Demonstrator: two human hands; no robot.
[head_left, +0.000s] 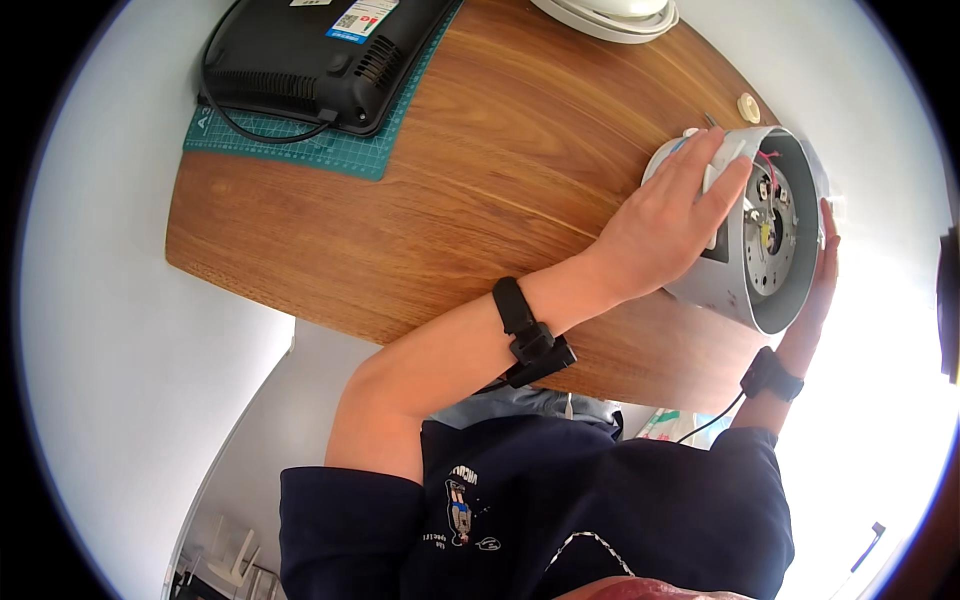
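Note:
A pale grey, drum-shaped rice cooker (732, 297) lies on its side at the right of the table. Its open end shows a round metal plate (768, 245) with red, yellow and white wires. My left hand (665, 225) rests over the cooker's left side, fingers spread along the shell beside a white handle. Against the opposite side presses my right hand (826, 275); its palm is mostly hidden behind the shell. Between them, both hands hold the cooker. A small cream-coloured round part (748, 108) lies just beyond it.
The wooden table (480, 190) has a curved near edge. At far left, an upturned black appliance (310, 75) with vents and a cord rests on a green cutting mat (345, 155). A white round piece (615, 18) stands at the far edge. White wall borders the right.

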